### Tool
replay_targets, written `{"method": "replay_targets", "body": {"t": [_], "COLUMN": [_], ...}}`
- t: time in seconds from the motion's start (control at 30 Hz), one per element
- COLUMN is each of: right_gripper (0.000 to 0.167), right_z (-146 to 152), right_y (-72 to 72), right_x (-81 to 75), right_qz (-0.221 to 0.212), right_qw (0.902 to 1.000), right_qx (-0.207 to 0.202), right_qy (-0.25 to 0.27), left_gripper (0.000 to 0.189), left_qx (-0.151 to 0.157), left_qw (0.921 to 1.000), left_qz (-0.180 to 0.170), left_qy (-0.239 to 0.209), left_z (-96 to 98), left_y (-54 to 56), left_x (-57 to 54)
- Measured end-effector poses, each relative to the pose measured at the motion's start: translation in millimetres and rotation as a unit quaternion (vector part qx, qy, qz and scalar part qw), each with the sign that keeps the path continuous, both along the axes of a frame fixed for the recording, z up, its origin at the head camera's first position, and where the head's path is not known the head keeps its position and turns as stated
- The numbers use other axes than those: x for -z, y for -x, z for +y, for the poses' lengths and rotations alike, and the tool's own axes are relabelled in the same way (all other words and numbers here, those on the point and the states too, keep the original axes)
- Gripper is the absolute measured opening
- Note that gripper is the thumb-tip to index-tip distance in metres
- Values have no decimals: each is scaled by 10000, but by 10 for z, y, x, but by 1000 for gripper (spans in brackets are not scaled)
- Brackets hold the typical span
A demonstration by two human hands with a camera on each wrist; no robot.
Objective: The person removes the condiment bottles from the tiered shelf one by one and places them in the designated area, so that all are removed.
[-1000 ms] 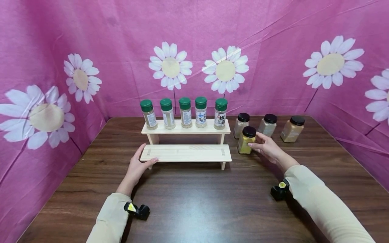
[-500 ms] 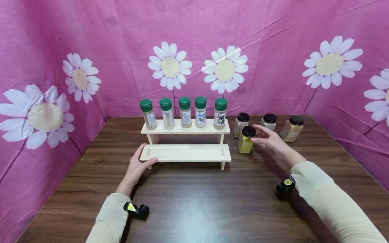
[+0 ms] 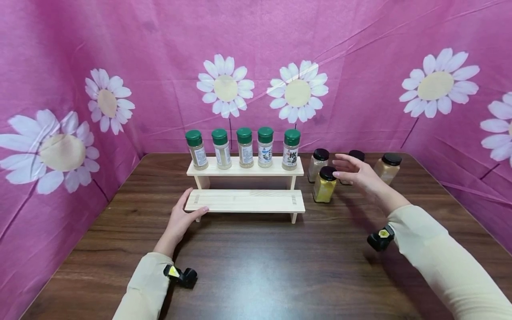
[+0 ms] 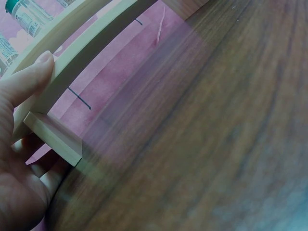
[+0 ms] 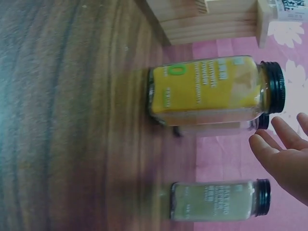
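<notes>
Left hand (image 3: 180, 218) grips the lower shelf (image 3: 245, 201); right hand (image 3: 362, 178), loose and empty, is near the yellow jar (image 3: 324, 190), right of centre, probably stiff, slippery, best held by its sides.

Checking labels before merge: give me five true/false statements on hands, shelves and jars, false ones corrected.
1. The left hand grips the end of the lower shelf. True.
2. The yellow jar stands upright. True.
3. The right hand grips that jar. False: it is open beside it.
4. Five green-capped bottles stand on the upper shelf. True.
5. Black-lidded jars fill the lower shelf. False: all four stand on the table.
</notes>
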State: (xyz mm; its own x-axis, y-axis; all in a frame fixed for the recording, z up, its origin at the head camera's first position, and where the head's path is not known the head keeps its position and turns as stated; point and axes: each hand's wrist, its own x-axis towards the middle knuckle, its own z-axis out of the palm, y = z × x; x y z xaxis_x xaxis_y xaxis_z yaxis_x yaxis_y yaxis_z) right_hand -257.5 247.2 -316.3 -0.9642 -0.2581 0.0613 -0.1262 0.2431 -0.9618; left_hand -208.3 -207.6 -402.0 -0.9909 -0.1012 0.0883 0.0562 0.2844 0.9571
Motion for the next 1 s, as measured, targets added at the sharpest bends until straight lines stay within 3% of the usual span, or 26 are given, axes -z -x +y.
{"method": "replay_targets", "body": {"t": [0.33, 0.63, 1.0], "right_gripper": [58, 58, 57], "right_z": [-111, -322, -713], "right_y": [62, 89, 131], "right_x": [-184, -263, -284], "right_qz": [196, 383, 473], "right_qw": [9967, 9983, 9966], "right_qx": [-261, -126, 20], "right_qy": [746, 411, 675], "left_gripper": [80, 79, 80], "left_qx": [33, 49, 0], "left_qw": [10000, 10000, 10000], "left_qz": [50, 32, -32], "left_qy": [-30, -8, -57], "left_z": [-2, 1, 9], "left_y": [8, -1, -22], "left_x": [-14, -13, -22]}}
